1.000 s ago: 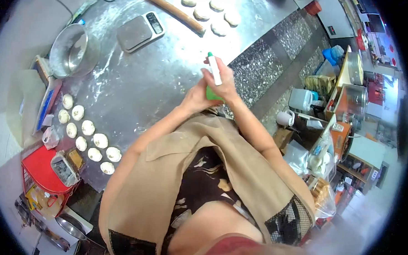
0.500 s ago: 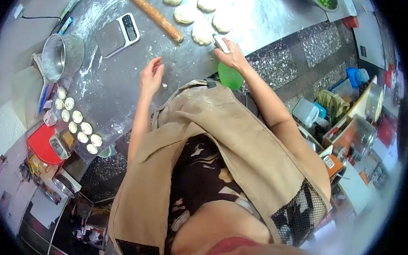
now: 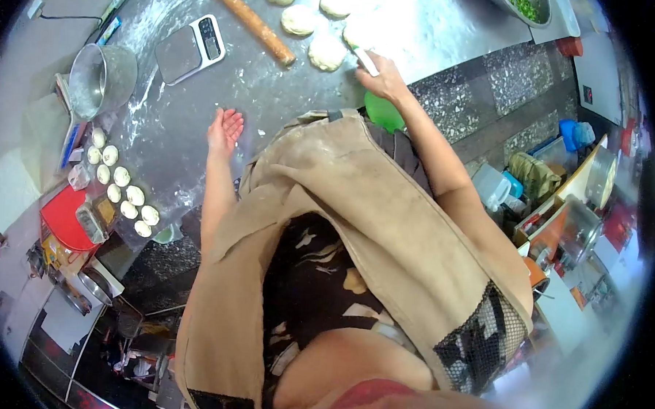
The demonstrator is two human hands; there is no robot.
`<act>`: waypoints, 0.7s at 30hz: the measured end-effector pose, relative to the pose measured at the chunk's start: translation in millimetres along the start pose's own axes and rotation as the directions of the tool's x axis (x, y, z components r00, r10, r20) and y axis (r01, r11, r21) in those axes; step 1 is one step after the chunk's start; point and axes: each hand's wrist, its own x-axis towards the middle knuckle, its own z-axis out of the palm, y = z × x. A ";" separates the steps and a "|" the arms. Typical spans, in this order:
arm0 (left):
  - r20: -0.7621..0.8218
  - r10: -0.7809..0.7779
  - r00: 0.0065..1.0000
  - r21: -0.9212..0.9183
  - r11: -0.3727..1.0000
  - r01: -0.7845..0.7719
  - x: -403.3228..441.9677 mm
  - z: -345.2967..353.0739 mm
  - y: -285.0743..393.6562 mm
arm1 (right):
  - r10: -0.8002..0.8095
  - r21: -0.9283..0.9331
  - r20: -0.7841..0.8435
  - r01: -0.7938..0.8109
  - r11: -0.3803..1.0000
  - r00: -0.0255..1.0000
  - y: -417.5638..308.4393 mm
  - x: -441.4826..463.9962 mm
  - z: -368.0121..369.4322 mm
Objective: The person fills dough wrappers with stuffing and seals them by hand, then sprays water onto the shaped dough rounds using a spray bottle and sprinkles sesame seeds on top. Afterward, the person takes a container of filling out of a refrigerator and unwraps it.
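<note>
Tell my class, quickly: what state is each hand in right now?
Left hand: open, palm showing, holding nothing.
Right hand: closed on a slim white implement.

worn on the head, looking forward and steeply down, close above the apron (image 3: 329, 161), farther from the worktop (image 3: 177, 128), seeing wide and round-edged.

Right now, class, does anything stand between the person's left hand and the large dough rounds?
Partly: the rolling pin lies across the straight line from the left hand to some of the large dough rounds. Toward the round just past the pin's end, nothing visible stands in the way.
</note>
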 end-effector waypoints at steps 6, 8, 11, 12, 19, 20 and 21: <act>0.081 -0.066 0.995 -0.030 0.997 0.068 3.6 -5.7 4.9 | -0.012 -0.201 0.101 0.032 0.979 0.995 -21.3 0.9 31.9; 0.092 -0.063 0.994 -0.031 0.997 0.066 4.3 -8.3 6.5 | -0.055 -0.122 0.038 0.059 0.991 0.998 -35.2 11.9 25.4; 0.127 -0.072 0.989 -0.029 0.997 0.076 4.1 -6.4 7.9 | -0.150 -0.094 -0.009 0.149 0.984 0.989 -53.7 39.9 35.5; 0.131 -0.082 0.988 -0.019 0.996 0.085 3.2 -6.2 8.4 | -0.187 -0.109 -0.023 0.184 0.977 0.982 -58.7 49.2 41.1; 0.143 -0.110 0.984 -0.011 0.994 0.112 -0.5 -8.3 8.4 | -0.001 -0.153 -0.146 -0.022 0.988 0.989 -58.2 68.3 37.4; 0.151 -0.108 0.983 -0.008 0.994 0.111 2.0 -7.5 8.2 | 0.001 -0.161 -0.145 -0.024 0.987 0.989 -53.8 70.6 31.2; 0.156 -0.113 0.981 -0.011 0.993 0.116 1.8 -5.5 9.0 | 0.052 -0.167 -0.197 -0.086 0.982 0.979 -49.9 73.3 23.6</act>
